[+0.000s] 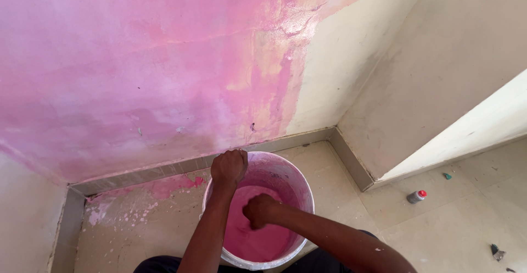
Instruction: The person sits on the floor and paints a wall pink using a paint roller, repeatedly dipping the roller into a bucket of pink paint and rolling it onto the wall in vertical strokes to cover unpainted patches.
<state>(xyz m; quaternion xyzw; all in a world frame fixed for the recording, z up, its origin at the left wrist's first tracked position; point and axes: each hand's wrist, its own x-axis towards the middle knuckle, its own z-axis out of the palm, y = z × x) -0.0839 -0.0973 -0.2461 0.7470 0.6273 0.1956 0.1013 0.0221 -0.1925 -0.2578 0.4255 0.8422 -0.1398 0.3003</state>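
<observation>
Left hand [229, 167] clenched on the far rim of the bucket [299, 188], holding it steady on the floor [340, 196] just beside the skirting. Right hand [260, 210] is fisted down inside the bucket, just above the pink paint [258, 240]; can't tell what it grasps, if anything. Risks as I judge them: all the bracing is on the far rim, so a hard stir toward the near side could tip it or slop paint over the near edge onto the floor. Floor left of the rim grip already has pink splashes [164, 188]. Small red-capped bottle [416, 196] sits well off to the right, clear of it.
</observation>
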